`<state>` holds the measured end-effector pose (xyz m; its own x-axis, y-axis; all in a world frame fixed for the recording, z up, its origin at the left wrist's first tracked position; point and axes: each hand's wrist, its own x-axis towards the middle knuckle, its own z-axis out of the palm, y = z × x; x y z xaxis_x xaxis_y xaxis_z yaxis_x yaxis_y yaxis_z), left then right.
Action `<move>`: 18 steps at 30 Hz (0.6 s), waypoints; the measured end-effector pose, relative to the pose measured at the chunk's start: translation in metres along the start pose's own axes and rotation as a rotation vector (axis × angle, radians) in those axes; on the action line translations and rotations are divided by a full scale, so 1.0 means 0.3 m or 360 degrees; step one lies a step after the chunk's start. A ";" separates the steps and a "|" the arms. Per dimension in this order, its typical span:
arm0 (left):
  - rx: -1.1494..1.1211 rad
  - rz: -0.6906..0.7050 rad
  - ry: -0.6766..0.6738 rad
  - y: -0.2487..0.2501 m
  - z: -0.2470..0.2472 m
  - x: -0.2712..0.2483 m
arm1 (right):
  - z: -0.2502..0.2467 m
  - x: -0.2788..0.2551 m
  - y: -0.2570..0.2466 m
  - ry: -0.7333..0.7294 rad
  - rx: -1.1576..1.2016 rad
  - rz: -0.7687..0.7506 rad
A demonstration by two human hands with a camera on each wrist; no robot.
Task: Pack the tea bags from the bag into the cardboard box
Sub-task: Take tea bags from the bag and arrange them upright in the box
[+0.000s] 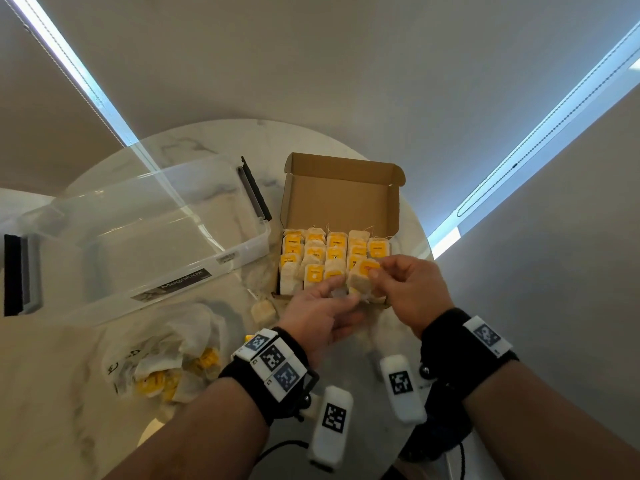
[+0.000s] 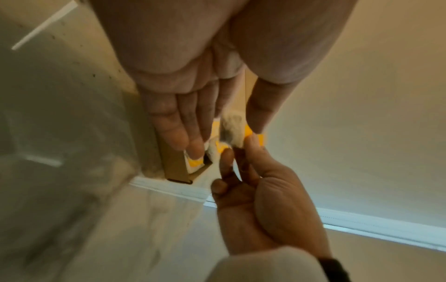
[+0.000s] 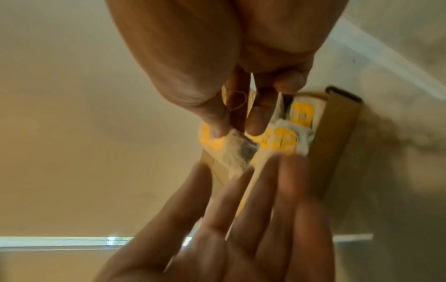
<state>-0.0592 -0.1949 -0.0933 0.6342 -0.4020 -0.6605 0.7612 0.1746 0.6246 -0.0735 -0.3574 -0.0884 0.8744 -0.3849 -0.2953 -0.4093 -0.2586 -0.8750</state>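
Observation:
The open cardboard box stands on the round marble table, its front half filled with rows of yellow-tagged tea bags. Over the box's near right corner my right hand pinches one tea bag between thumb and forefinger. My left hand lies just beside it, fingers straight and touching the bag's lower edge. In the left wrist view the tea bag hangs between the two hands. The right wrist view shows the pinched tea bag above the box.
A crumpled clear plastic bag with more tea bags lies at the near left. One loose tea bag sits on the table by the box's near left corner. A large clear plastic tub stands left of the box.

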 end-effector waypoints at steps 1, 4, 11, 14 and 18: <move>0.0021 0.0000 0.0071 0.000 -0.010 0.007 | -0.017 0.038 0.011 0.0021 -0.0141 -0.0008; 0.0045 0.0000 0.0195 -0.001 -0.047 0.018 | -0.045 0.141 0.042 -0.0076 -0.0541 0.0078; -0.0125 -0.0070 0.0370 -0.017 -0.098 0.048 | -0.046 0.230 0.070 -0.0018 -0.0892 -0.0026; -0.0158 -0.0081 0.0384 -0.023 -0.103 0.060 | -0.043 0.239 0.081 0.0107 -0.0932 -0.0059; -0.0161 -0.0077 0.0399 -0.025 -0.104 0.069 | -0.032 0.236 0.080 0.0197 -0.0911 -0.0025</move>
<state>-0.0477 -0.1765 -0.1246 0.6009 -0.1792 -0.7790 0.7931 0.2547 0.5532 -0.0241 -0.3992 -0.1267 0.8588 -0.4687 -0.2070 -0.5021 -0.6892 -0.5224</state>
